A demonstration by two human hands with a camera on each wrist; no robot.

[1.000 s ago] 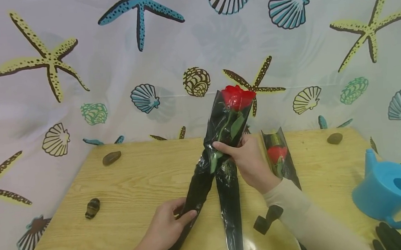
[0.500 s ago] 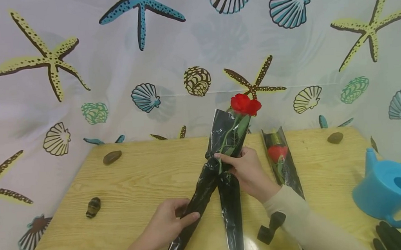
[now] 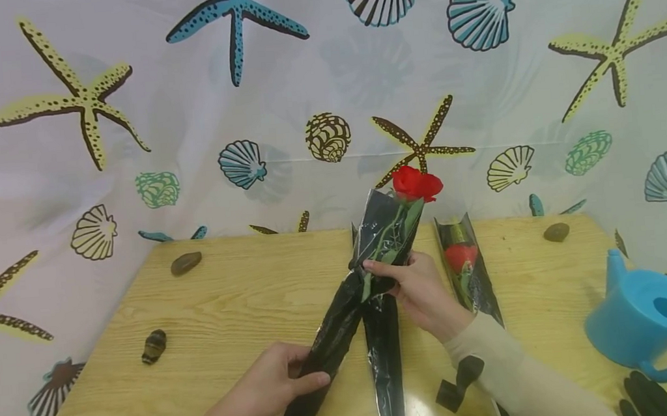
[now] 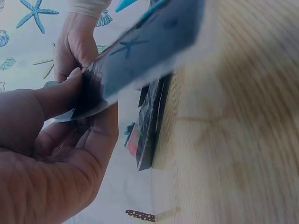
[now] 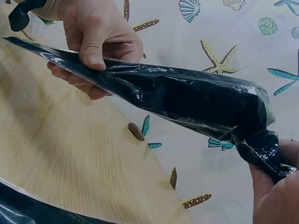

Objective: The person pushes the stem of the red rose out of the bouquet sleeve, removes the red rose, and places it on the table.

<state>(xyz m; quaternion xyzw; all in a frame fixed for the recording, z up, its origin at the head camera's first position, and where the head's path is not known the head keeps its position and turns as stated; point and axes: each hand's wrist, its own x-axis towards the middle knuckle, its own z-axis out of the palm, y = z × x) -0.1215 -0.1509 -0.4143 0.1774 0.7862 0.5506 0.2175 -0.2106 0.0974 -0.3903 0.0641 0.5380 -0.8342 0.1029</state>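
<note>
Wooden table (image 3: 218,308), hands-held sleeved rose (image 3: 373,257)

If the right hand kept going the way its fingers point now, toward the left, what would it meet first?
The right hand already pinches the black sleeve around the rose. Past that the table looks free, though depth is unclear.

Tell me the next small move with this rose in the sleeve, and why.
Probably ease the rose further down: its bloom pokes above the black sleeve, while the left hand pinches the narrow end and the right hand grips the middle.
</note>
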